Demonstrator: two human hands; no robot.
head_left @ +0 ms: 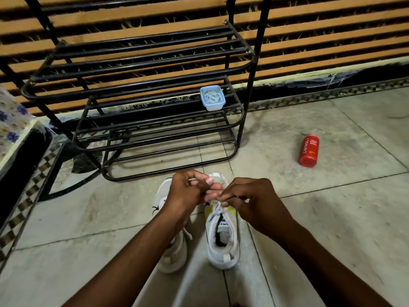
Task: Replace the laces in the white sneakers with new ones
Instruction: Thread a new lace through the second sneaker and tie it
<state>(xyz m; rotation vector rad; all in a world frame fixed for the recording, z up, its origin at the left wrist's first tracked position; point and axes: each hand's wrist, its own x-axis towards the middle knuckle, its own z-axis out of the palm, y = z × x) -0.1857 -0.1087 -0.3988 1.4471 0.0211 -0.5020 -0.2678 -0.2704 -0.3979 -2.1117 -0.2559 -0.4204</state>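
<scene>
- The left forearm (141,247) covers most of the left sneaker (174,255).
- Both hands hide the right sneaker (222,238) toe lacing.
- The blue-rimmed container (212,97) holds white contents too small to identify.
- The shoe rack (141,89) runs past the top edge.

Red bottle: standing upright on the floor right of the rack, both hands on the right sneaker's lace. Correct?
Not quite. The head view shows the red bottle lying on its side, not upright. The rest holds: it is on the floor right of the rack, and the left hand and right hand work the lace of the right sneaker.
</scene>
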